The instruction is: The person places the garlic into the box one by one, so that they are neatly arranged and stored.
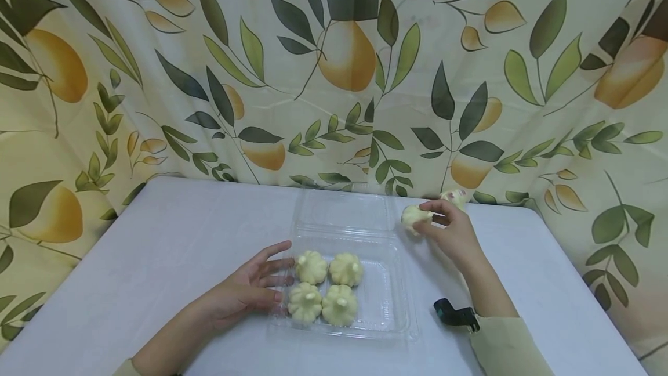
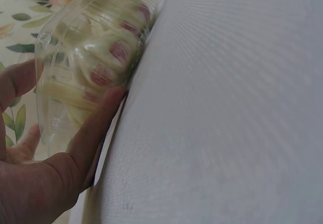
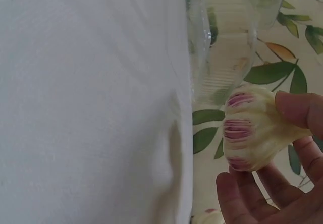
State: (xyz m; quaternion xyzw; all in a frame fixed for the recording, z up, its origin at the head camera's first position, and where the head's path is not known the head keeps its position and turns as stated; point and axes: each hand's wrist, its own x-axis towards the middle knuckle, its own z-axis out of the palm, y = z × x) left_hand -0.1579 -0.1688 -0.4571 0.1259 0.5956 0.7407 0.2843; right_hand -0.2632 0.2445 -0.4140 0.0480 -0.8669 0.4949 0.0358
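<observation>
A clear plastic clamshell box (image 1: 386,283) lies with its lid (image 1: 344,210) folded back. Several pale garlic bulbs (image 1: 346,270) sit in its left part, stems up; purple marks show through the wall in the left wrist view. My left hand (image 1: 245,289) is at the box's left side, fingers spread and thumb along the wall (image 2: 96,77). Beyond the box's right edge, my right hand (image 1: 450,231) pinches another garlic bulb (image 3: 252,128) between thumb and fingers. Behind that hand, a further garlic bulb (image 1: 455,197) with purple marks is partly hidden.
A white cloth (image 1: 172,248) covers the table, whose back edge meets a curtain (image 1: 292,74) printed with fruit and leaves. A black device (image 1: 454,313) is worn at the right wrist, by the sleeve cuff.
</observation>
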